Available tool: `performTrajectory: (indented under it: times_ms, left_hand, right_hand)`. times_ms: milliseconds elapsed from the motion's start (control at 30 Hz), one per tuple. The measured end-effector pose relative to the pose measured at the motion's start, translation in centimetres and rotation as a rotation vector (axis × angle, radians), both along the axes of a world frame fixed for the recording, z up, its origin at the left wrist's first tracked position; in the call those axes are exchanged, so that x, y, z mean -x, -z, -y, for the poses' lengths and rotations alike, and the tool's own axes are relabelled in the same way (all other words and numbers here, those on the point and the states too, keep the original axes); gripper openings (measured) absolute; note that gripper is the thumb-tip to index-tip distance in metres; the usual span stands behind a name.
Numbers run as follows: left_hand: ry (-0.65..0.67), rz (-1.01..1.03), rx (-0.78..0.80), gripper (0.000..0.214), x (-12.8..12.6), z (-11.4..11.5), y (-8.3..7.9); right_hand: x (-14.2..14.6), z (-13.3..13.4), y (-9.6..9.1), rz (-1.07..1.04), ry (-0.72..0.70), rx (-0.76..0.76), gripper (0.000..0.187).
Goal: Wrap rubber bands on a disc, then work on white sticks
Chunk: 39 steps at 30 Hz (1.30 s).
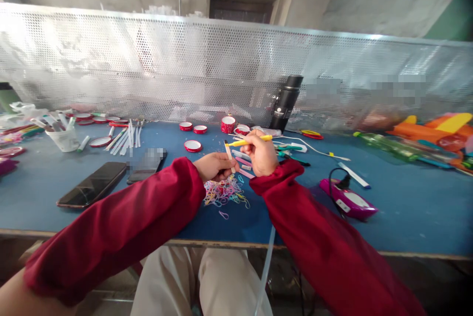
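Observation:
My left hand (216,166) pinches a thin pale stick (229,154) that stands nearly upright, with a dark patch at its top end. In my right hand (263,152) is a yellow pen-like tool (242,142); its tip points left and meets or almost meets the top of the stick. A heap of small pastel loop-shaped clips (223,192) lies just below both hands, and one lilac clip (223,214) lies apart in front of it. Pink and white strips (244,161) are partly hidden behind my right hand.
Red round tins (228,124) and a black bottle (286,103) stand by the perforated metal screen (229,65). Two phones (94,185) lie left, near a white cup of pens (62,139). Right are a purple power strip (349,200), a marker (354,175) and a green plastic bottle (388,146).

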<state>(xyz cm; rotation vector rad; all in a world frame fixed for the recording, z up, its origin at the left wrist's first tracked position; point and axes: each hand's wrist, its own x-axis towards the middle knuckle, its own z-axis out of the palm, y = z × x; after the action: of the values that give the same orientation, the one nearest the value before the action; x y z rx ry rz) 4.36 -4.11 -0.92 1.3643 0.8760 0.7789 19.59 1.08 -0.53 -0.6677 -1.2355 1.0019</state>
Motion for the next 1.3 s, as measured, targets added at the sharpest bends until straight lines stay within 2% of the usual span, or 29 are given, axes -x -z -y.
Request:
performTrajectory:
  times_ms: [1300]
  left_hand:
    - [-0.002,0.01,0.014,0.017,0.01,-0.04,0.08]
  right_hand:
    - [-0.11,-0.28,0.21,0.01,0.01,-0.004,0.014]
